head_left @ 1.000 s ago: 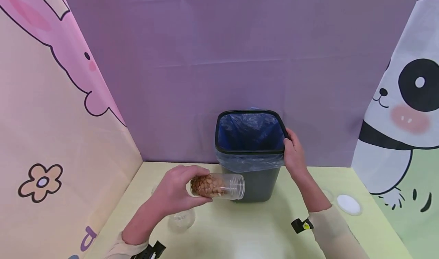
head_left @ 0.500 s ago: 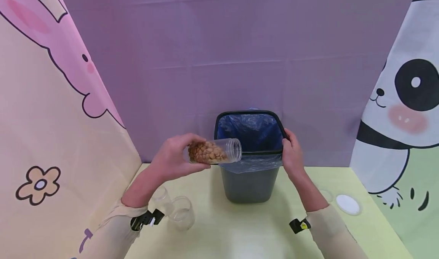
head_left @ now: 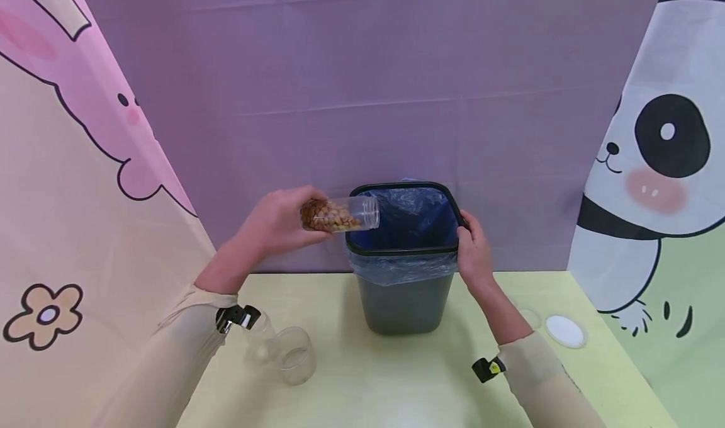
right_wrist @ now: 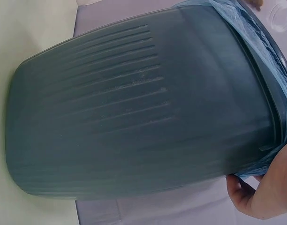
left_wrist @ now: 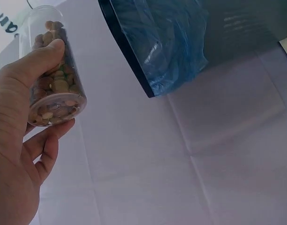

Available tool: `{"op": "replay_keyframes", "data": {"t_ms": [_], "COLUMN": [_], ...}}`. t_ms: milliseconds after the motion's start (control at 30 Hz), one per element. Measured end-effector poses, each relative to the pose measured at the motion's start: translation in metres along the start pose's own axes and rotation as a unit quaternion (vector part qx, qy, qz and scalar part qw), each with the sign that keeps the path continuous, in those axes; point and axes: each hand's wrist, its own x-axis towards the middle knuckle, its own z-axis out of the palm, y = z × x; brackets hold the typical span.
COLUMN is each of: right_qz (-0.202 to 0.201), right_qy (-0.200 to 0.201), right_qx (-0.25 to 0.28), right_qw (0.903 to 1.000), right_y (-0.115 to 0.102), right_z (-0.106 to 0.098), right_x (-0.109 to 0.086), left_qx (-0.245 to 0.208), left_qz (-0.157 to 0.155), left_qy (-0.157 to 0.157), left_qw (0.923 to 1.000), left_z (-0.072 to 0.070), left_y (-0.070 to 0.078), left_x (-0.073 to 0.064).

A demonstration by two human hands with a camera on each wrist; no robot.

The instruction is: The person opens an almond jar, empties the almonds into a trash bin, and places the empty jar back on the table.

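Note:
My left hand (head_left: 280,221) grips a clear plastic jar (head_left: 358,214) about half filled with small brown nut-like pieces. It lies nearly level, and its uncapped mouth overlaps the left part of the bin's opening in the head view. Thumb and fingers wrap the jar's base end in the left wrist view. The grey trash bin (head_left: 403,305) stands upright, lined with a blue plastic bag (head_left: 416,217) folded over its black rim. With my right hand (head_left: 474,252) I hold the bin's right rim, thumb and fingers on either side; the right wrist view shows the bin's ribbed side (right_wrist: 110,103).
Two clear empty containers, a nearer one (head_left: 297,357) and one behind it (head_left: 260,343), stand left on the pale yellow table (head_left: 374,384). A white disc-like lid (head_left: 565,332) and a clear one (head_left: 530,318) lie right. A purple cloth (head_left: 317,145) hangs behind the bin.
My left hand has lifted the jar from in front of the bin up to its rim and a little left, uncovering the clear containers. The right hand keeps its hold on the bin.

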Motion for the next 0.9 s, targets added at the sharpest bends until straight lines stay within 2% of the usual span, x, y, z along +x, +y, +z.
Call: {"op": "replay_keyframes", "data": {"t_ms": [133,333,633,900], "right_qz": [0.003,-0.002,-0.006,-0.016], "right_qy": [0.006,0.019,0.013,0.002], "right_qx": [0.005,0.015,0.023,0.047], "right_qw": [1.0,0.9997,0.9996,0.9988], "right_y": [0.002,0.002,-0.003,-0.003], "right_z": [-0.001,0.002,0.015,0.016], "right_x": [0.001,0.002,0.002,0.002], "left_qx": [0.014,0.039,0.064,0.094], "left_qz": [-0.003,0.013,0.018,0.031], "left_qy": [-0.017,-0.008,-0.015,-0.009], "left_qw": [0.9997,0.9991,0.9977,0.9951], "left_z": [0.006,0.012,0.012,0.015], "left_y": [-0.005,-0.012,-0.023,-0.024], "left_x": [0.007,0.015,0.01,0.011]}}
